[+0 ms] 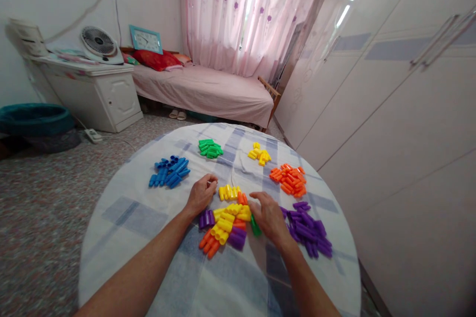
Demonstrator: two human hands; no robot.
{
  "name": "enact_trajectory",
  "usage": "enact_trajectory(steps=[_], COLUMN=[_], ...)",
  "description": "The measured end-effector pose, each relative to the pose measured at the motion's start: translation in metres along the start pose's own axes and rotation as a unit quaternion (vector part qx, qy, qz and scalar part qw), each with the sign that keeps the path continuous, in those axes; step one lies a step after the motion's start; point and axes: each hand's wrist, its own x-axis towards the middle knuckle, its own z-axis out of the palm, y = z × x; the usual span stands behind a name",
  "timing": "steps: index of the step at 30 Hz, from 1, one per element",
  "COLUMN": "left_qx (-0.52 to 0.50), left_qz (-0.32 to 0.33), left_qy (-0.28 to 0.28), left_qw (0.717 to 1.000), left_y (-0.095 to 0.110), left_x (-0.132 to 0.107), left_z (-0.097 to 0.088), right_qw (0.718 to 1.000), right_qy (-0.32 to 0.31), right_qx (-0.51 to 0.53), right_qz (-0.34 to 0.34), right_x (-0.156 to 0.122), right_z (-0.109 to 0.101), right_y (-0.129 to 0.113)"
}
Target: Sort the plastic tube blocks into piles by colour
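A round table with a checked cloth (148, 237) carries small plastic tubes sorted by colour. A mixed heap (225, 225) of yellow, purple and orange tubes lies in front of me. My left hand (201, 193) rests at the heap's left edge with fingers curled beside a row of yellow tubes (229, 192); whether it holds anything I cannot make out. My right hand (268, 215) hovers over the heap's right side, fingers bent and apart, next to a green tube (255, 227). Around lie piles of blue (169, 172), green (210, 148), yellow (259, 154), orange (289, 180) and purple (308, 228).
White wardrobe doors (390, 119) stand close on the right. A bed with a pink cover (204, 90) is behind the table under pink curtains. On the left are a white cabinet (92, 94) with a fan (98, 42) and a teal basin (35, 119) on the floor.
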Motion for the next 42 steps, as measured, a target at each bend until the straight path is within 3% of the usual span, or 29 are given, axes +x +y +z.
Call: enact_trajectory(steps=[4,7,12,17,23,27,32,34,38,42], left_qx=[-0.001,0.005,0.010,-0.009,-0.003,-0.002,0.009,0.018,0.003,-0.004], left_qz=[0.006,0.003,0.001,-0.002,0.003,0.027,0.200,0.234,0.219,0.196], left_qy=[-0.003,-0.014,-0.011,-0.005,-0.002,0.002,-0.054,-0.079,-0.070,-0.099], left_qw=[1.000,1.000,1.000,1.000,1.000,1.000,0.978,0.969,0.973,0.975], left_y=[-0.003,-0.004,-0.004,-0.003,-0.008,-0.007,0.005,0.008,0.004,-0.003], left_x=[0.001,0.002,0.002,0.002,0.003,0.002,-0.005,-0.008,-0.008,-0.006], left_z=[0.000,0.000,0.000,0.001,0.002,0.001,0.001,0.003,0.004,0.003], right_qw=[0.996,0.992,0.990,0.985,0.980,0.979,0.974,0.970,0.965,0.970], right_qy=[-0.005,-0.004,0.016,0.017,0.017,0.004,0.027,0.041,0.025,0.002], right_qx=[-0.067,-0.081,0.070,0.135,0.174,0.189,0.219,0.238,0.260,0.243], right_qz=[0.060,0.097,0.118,0.104,0.092,0.079,0.048,0.030,-0.004,-0.012], right_x=[0.016,0.024,0.026,0.025,0.018,0.019,0.030,0.035,0.042,0.044], right_z=[0.017,0.026,0.027,0.021,0.017,0.019,0.016,0.015,0.018,0.018], right_y=[-0.027,-0.034,-0.017,0.009,0.018,0.016,0.002,-0.007,-0.020,-0.016])
